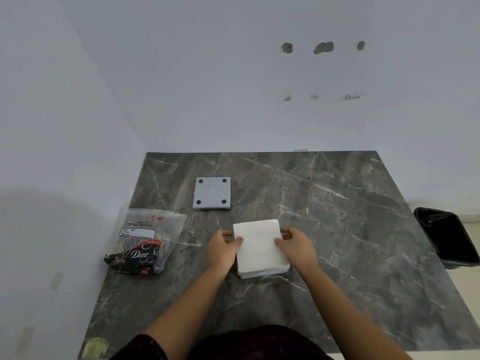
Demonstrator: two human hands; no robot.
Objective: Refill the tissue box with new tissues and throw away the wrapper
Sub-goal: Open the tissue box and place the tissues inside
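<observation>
Tissues (258, 246) sit clamped between my left hand (223, 252) and right hand (296, 249); long axis runs twelve to six; the box base (211, 193) lies at eleven o'clock.

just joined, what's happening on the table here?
A person is holding a white stack of tissues with both hands, the left hand and right hand gripping opposite sides of it above the dark marble table. The plastic wrapper lies to the left, not yet thrown away. A grey square panel with four black feet, probably the box's base, lies farther back. A black-lined bin stands off the table's right edge.
</observation>
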